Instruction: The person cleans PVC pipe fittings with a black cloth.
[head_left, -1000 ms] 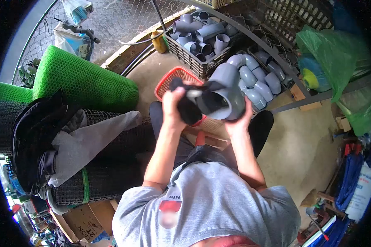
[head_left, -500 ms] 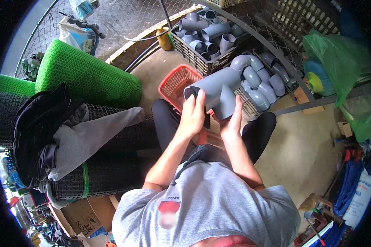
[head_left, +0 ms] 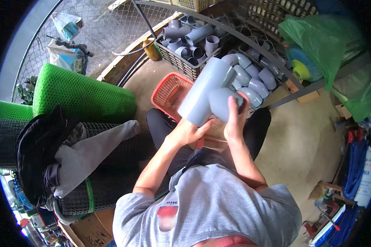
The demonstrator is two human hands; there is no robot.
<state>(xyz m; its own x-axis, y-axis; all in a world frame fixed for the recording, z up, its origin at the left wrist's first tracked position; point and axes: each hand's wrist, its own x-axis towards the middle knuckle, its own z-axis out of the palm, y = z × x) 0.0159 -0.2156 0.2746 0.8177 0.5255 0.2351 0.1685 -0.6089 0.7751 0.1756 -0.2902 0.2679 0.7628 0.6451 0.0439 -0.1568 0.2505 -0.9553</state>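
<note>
Tee [head_left: 205, 91] in mid-frame, tilted toward upper right. Held its lower end in left hand [head_left: 188, 132], gripped its side branch with right hand [head_left: 235, 119]. Saw red basket [head_left: 156, 99] to its left, crate [head_left: 180, 65] at upper middle, elbows [head_left: 257, 87] on the right.

A smooth, glossy grey T-shaped pipe fitting [head_left: 207, 91] is being held up above the lap, its long main tube slanting away toward the right. Its short side branch is pointing rightward, with the right hand [head_left: 236, 122] gripping it while the left hand [head_left: 188, 133] is supporting the tube's near end.
</note>
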